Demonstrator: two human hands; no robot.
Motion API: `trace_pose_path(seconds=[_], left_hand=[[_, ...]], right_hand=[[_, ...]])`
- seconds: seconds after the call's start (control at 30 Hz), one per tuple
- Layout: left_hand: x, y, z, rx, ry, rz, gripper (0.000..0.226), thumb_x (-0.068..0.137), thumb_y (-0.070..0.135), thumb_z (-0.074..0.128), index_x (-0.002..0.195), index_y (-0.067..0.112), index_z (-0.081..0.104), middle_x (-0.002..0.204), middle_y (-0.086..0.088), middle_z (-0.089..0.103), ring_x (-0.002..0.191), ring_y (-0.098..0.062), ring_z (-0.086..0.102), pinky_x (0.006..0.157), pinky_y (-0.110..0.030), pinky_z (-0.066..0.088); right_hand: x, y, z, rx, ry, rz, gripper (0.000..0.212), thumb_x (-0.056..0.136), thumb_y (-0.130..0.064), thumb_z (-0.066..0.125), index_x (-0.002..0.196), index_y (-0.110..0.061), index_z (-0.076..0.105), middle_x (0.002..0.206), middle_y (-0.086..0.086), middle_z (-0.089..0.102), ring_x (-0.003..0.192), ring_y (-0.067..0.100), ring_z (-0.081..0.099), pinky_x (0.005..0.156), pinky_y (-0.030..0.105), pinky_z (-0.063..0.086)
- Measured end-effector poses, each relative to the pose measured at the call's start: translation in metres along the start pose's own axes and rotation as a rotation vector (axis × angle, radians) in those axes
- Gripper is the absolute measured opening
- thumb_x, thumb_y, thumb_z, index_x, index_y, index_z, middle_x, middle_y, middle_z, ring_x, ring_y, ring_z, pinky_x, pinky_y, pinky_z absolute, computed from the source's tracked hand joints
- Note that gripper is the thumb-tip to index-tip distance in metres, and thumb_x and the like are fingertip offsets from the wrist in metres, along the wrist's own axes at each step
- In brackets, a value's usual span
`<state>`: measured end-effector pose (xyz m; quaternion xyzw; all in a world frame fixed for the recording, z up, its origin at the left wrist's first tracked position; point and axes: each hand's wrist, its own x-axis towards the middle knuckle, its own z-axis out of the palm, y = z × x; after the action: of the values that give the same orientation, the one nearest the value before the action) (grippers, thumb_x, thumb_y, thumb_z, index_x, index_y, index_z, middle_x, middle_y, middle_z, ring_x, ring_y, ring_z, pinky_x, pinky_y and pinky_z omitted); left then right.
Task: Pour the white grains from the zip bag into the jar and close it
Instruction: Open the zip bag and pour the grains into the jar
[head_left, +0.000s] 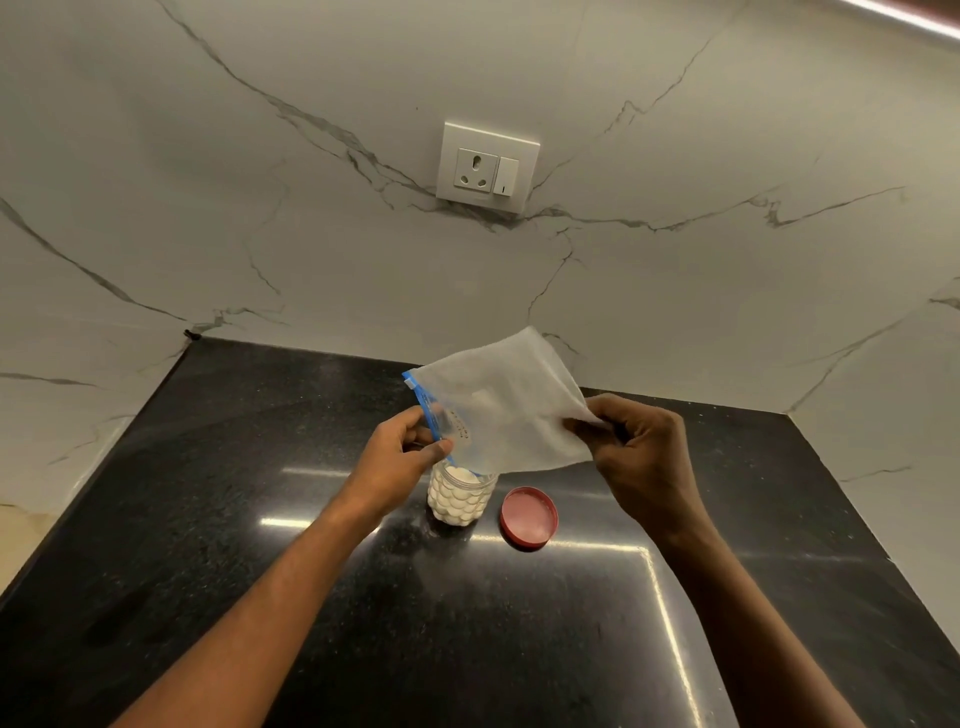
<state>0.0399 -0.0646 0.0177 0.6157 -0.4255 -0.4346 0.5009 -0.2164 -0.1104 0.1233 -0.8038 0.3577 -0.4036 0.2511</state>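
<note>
one lid (529, 517) beside jar (460, 499) — socket (487, 167) behind

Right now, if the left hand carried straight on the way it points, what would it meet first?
The zip bag, whose blue zip edge the left hand pinches above the jar. Past the bag the line seems to run toward the marble wall, though depth is unclear.

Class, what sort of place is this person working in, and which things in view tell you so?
Most likely a home kitchen: a polished black speckled stone counter, a white grey-veined marble-look wall with a white socket-and-switch plate, and a clear dimpled jar of white grains.
</note>
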Motion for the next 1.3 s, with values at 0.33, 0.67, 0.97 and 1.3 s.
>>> trace_pose_path(seconds=[0.33, 0.67, 0.97, 1.3], left_hand=[[0.001, -0.001, -0.001, -0.021, -0.020, 0.020, 0.035, 0.100, 0.013, 0.071, 0.130, 0.031, 0.066, 0.105, 0.003, 0.081, 0.102, -0.009, 0.077, 0.090, -0.028, 0.057], [0.003, -0.006, -0.001, -0.041, -0.016, 0.055, 0.052, 0.100, 0.012, 0.072, 0.140, 0.041, 0.057, 0.103, 0.012, 0.082, 0.099, -0.001, 0.077, 0.083, -0.021, 0.055], [0.006, -0.006, -0.002, -0.072, 0.000, 0.104, 0.062, 0.100, 0.010, 0.071, 0.152, 0.036, 0.050, 0.104, 0.003, 0.083, 0.104, -0.009, 0.078, 0.085, -0.020, 0.058], [-0.005, 0.065, 0.001, -0.267, 0.126, 0.275, 0.025, 0.105, 0.018, 0.064, 0.123, 0.033, 0.071, 0.109, 0.017, 0.079, 0.104, -0.004, 0.075, 0.083, -0.025, 0.065]], right_hand=[[-0.003, 0.000, 0.000, -0.036, 0.064, 0.025, 0.011, 0.084, -0.002, 0.084, 0.091, -0.010, 0.081, 0.079, -0.004, 0.077, 0.069, 0.008, 0.071, 0.059, 0.026, 0.061], [-0.005, 0.005, 0.001, -0.110, 0.148, 0.005, 0.012, 0.087, 0.003, 0.081, 0.092, -0.008, 0.080, 0.075, 0.000, 0.075, 0.062, 0.013, 0.067, 0.051, 0.038, 0.057], [-0.011, 0.006, 0.000, -0.098, 0.116, -0.017, 0.007, 0.088, -0.011, 0.081, 0.090, -0.016, 0.077, 0.079, -0.019, 0.073, 0.069, 0.002, 0.070, 0.054, 0.020, 0.055], [-0.013, 0.005, -0.022, 0.337, 0.224, 0.274, 0.056, 0.085, -0.007, 0.085, 0.127, -0.032, 0.058, 0.117, -0.003, 0.073, 0.104, 0.016, 0.075, 0.073, 0.033, 0.066]])
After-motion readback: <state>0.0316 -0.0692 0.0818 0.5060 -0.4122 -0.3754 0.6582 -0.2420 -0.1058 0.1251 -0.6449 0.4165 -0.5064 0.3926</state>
